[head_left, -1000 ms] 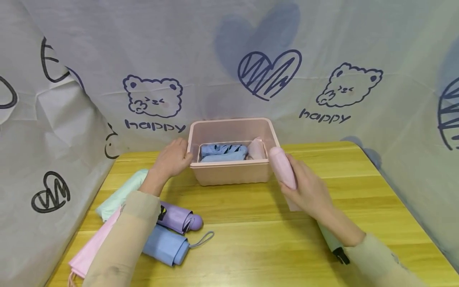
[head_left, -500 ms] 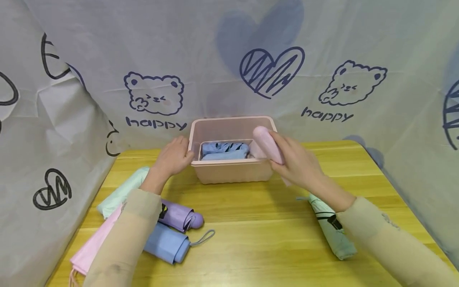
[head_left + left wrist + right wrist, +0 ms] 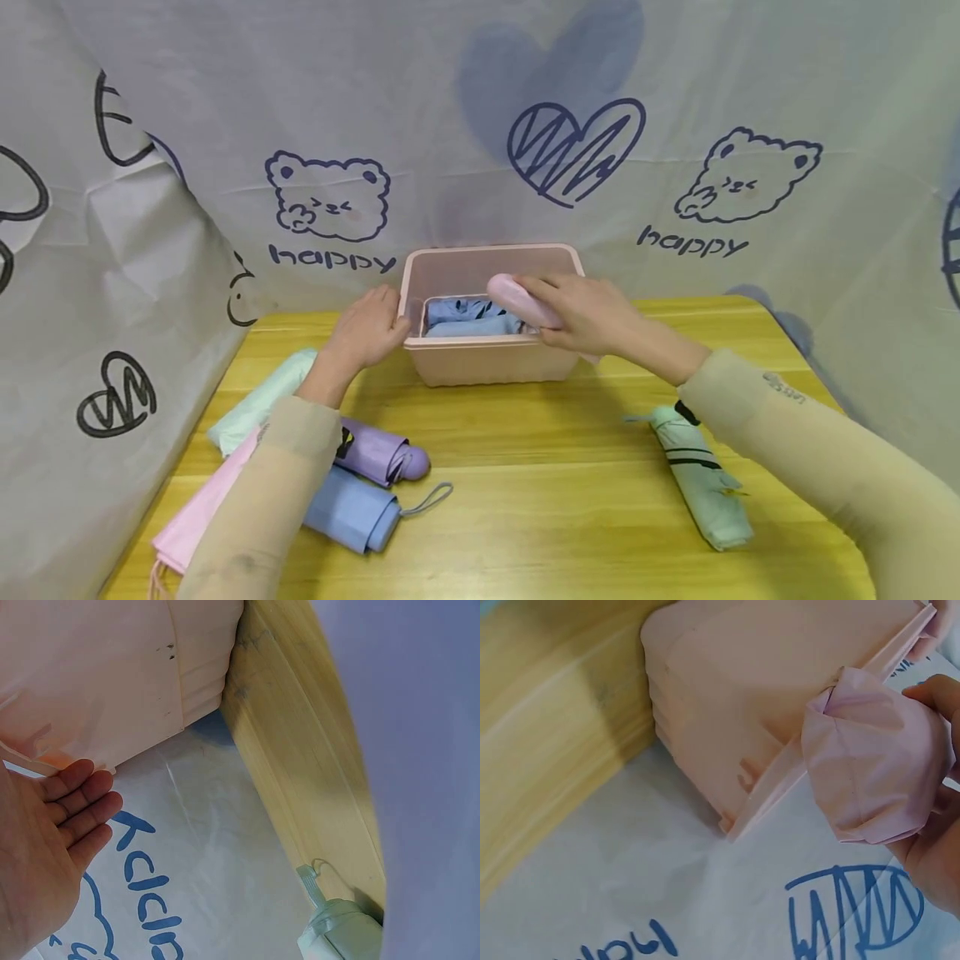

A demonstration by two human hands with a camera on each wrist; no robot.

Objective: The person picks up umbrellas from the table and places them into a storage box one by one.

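Where the pale cloth (image 3: 442, 108) hangs behind the table (image 3: 510, 500), "happy" is legible under two bear drawings (image 3: 330, 200); the lettering (image 3: 783, 386) on the right sleeve (image 3: 810, 433) is too small to read. At the table's far edge, the right hand (image 3: 588, 312) reaches over the right side of a pink plastic bin (image 3: 491, 367), fingers and thumb curled round a pale pink folded umbrella (image 3: 521, 302) that slants above the opening, its other end outside the rim. The left hand (image 3: 367, 325) touches the bin's left rim, fingers nearly straight and close together. Blue folded umbrellas (image 3: 472, 325) lie inside the bin. Toward the table's left edge lie a mint umbrella (image 3: 262, 400), a rose-pink umbrella (image 3: 202, 508), a purple umbrella (image 3: 375, 452) and a light-blue umbrella (image 3: 348, 508); a black-striped green umbrella (image 3: 697, 483) lies toward the right edge.
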